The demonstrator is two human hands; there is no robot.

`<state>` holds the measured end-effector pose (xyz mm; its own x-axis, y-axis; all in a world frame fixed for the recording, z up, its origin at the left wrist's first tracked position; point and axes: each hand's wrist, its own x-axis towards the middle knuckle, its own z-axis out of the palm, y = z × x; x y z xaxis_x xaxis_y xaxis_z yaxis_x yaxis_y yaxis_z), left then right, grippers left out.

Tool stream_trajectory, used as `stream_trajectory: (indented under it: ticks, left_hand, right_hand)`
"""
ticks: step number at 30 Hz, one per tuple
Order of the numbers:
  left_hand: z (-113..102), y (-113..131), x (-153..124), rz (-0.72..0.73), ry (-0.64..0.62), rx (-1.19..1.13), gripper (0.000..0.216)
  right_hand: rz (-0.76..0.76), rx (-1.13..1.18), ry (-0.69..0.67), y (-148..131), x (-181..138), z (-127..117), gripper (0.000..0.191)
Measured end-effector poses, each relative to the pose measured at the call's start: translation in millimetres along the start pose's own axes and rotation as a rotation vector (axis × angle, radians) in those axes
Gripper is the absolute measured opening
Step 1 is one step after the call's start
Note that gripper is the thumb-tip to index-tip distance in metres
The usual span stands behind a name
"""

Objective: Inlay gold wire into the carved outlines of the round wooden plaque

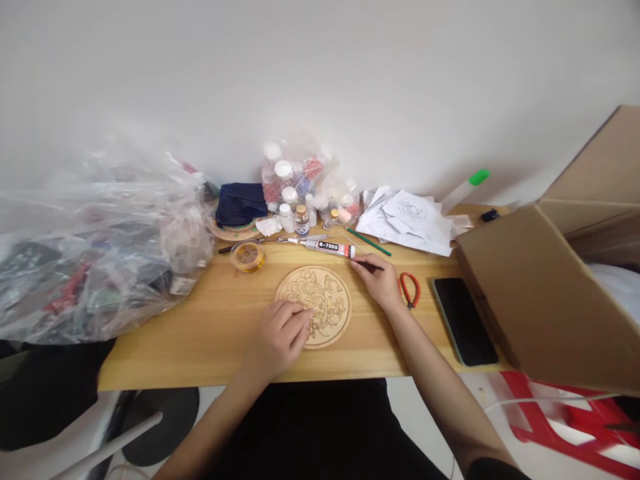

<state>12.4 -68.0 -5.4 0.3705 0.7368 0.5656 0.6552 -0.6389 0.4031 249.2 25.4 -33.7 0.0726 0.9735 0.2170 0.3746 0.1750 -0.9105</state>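
Leftmost, a large clear plastic bag (100, 253) bulges with mixed items on the wooden desk (200, 340). Next to it, against the wall, lies a dark blue pouch (241, 203), with a round spool of golden wire (247, 256) nearer the person. The left hand (283, 333) rests over the lower left of a round wooden disc (323, 297), its thumb and fingers drawn together; I cannot tell whether anything is pinched between them. The disc lies flat near the front edge, bearing raised, partly golden line patterns. Behind it are a small cork-topped bottle (301, 221), a bag of white-capped jars (293, 177) and a B-7000 tube (329, 248) lying sideways. Just right of the disc, the right hand (381, 283) is closed on a slim dark tool (369, 266), its tip close to the tube's cap. A green stick (370, 242) lies behind that hand, before loose drawn sheets (407, 217). Farther right come red-handled pliers (410, 291), a dark-screened phone (465, 321) and an open cardboard box (530, 293).
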Motion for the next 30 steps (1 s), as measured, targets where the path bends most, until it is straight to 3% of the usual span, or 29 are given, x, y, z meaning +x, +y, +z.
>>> stream_trajectory:
  ticks: [8, 18, 23, 30]
  left_hand:
    - [-3, -9, 32, -0.013, -0.082, 0.03, 0.017]
    - [57, -17, 115, 0.106, -0.396, 0.295, 0.014]
    - [67, -17, 123, 0.116, -0.456, 0.386, 0.015]
    - [58, -15, 123, 0.18, -0.481, 0.442, 0.018]
  right_hand:
    - [-0.002, -0.024, -0.036, 3, 0, -2, 0.032]
    - [0.004, 0.033, -0.008, -8, -5, -9, 0.02]
    - [-0.011, 0.062, -0.014, -17, -7, -16, 0.017]
    - [0.024, 0.139, -0.002, -24, -11, -21, 0.02]
